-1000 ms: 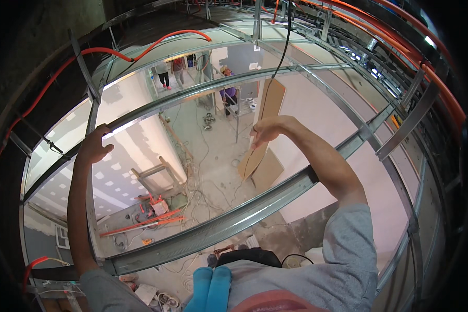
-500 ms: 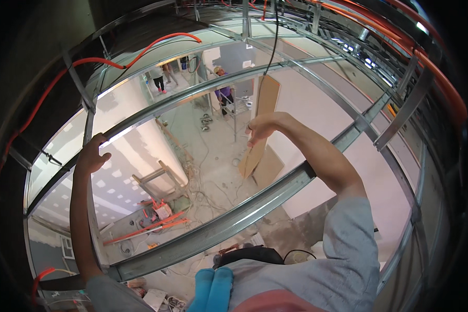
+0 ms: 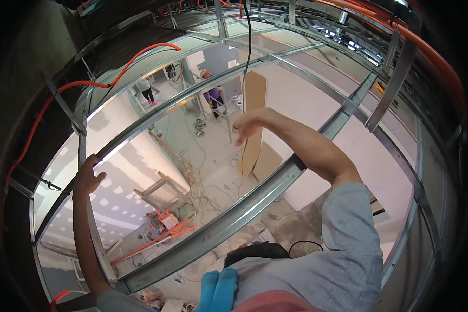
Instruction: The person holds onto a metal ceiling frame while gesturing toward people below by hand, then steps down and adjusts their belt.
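Watching remotely, I log a wide metal channel [image 3: 218, 229] nearest, right forearm [image 3: 314, 145] across it. Beyond the channel, right hand [image 3: 248, 125]: fingers loosely bent; I can't tell whether they pinch the black cable [image 3: 248, 39]. Beyond the channel's left end, left hand [image 3: 90, 176]: part-open, thumb spread, fingertips on the far rail [image 3: 161, 109]. Well below and past the channel: tan board [image 3: 254, 101], then a co-worker [image 3: 211, 95].

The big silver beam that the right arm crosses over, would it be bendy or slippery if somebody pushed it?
The silver beam would probably feel stiff along its length, because its long edges look folded into a channel. It may be a bit slippery, since its metal looks smooth and shiny. It probably wouldn't roll, as it isn't round.
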A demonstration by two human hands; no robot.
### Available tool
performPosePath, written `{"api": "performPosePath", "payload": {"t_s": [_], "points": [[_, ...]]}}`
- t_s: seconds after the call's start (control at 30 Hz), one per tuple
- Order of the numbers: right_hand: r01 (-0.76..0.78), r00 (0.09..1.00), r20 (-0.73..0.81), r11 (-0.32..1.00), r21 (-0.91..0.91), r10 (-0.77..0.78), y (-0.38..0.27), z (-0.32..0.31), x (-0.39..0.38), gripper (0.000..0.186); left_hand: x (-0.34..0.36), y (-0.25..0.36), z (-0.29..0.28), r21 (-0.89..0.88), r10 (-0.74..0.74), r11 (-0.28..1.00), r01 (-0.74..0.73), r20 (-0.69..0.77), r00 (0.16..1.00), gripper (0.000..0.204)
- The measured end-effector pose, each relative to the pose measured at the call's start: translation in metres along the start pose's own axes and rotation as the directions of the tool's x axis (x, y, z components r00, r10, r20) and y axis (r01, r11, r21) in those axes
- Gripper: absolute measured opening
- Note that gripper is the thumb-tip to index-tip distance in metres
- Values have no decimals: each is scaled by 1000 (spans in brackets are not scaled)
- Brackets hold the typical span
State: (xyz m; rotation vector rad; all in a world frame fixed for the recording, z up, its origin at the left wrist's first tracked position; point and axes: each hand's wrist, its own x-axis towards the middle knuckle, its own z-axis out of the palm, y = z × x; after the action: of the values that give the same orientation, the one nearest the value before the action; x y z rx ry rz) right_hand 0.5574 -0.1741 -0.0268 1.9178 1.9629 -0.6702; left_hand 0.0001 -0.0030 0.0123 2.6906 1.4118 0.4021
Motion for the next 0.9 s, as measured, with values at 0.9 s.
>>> {"api": "performPosePath", "payload": {"t_s": [0.9], "points": [[46,996,73,998,-39,-43,-13,0,-5,78,-3,-8,3,-15,32,999,-33,-8,999,57]]}}
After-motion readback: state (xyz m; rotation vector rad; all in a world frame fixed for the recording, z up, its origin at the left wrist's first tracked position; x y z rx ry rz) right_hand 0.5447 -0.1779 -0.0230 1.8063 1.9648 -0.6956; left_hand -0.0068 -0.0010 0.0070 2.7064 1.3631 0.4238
